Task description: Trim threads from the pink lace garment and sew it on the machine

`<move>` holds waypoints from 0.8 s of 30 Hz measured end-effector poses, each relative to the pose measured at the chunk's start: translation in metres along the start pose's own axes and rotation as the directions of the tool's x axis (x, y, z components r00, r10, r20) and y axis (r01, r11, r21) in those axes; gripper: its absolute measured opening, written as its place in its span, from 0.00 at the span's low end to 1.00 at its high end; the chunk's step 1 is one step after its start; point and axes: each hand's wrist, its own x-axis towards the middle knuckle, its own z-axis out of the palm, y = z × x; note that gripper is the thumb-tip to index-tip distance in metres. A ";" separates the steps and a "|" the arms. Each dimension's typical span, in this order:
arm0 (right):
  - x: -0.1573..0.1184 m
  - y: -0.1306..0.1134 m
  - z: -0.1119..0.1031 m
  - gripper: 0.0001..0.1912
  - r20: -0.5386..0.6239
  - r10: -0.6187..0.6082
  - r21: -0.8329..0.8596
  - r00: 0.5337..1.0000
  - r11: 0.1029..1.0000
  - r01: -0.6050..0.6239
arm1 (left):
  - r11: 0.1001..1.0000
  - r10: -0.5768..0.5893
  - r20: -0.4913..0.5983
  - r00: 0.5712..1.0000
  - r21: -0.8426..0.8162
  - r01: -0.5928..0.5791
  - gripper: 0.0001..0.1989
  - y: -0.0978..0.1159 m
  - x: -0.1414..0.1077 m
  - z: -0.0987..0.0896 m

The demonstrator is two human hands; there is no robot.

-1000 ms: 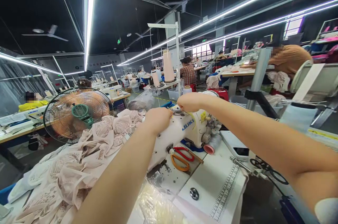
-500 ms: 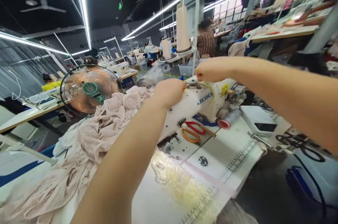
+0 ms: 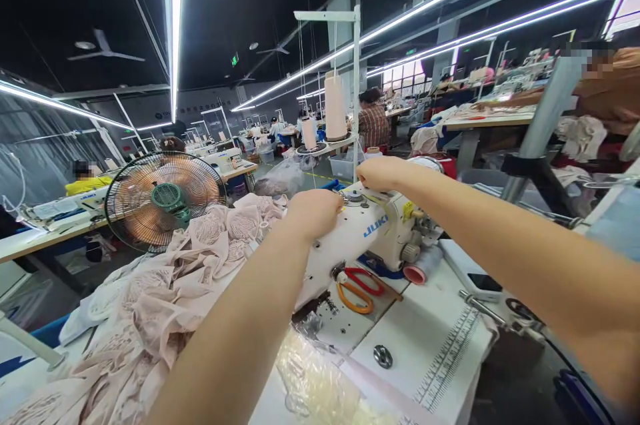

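White sewing machine (image 3: 360, 238) top, left hand (image 3: 314, 213) and right hand (image 3: 381, 173) outstretched, grip unclear

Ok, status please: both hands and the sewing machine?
Left hand closed, on top of sewing machine. Right hand closed, at its top dial. Scissors lie on the bed below.

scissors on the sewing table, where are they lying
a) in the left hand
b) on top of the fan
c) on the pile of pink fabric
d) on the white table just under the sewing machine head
d, the scissors with red and orange handles lie on the table below the sewing machine, while the left hand and right hand are both up on top of the machine.
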 end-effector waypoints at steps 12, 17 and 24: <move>-0.018 -0.023 0.000 0.17 -0.209 -0.344 0.286 0.915 0.873 0.394 | 0.999 -0.009 -0.033 0.999 0.052 0.011 0.15 0.002 -0.001 -0.002; -0.021 -0.016 0.010 0.21 -0.284 -0.318 0.332 0.904 0.853 0.404 | 0.998 -0.008 -0.032 0.999 0.056 0.009 0.15 0.001 0.000 0.000; -0.041 -0.006 0.018 0.22 -0.413 -0.181 0.355 0.893 0.870 0.341 | 0.999 -0.008 -0.069 0.998 0.045 0.011 0.16 0.000 0.004 0.002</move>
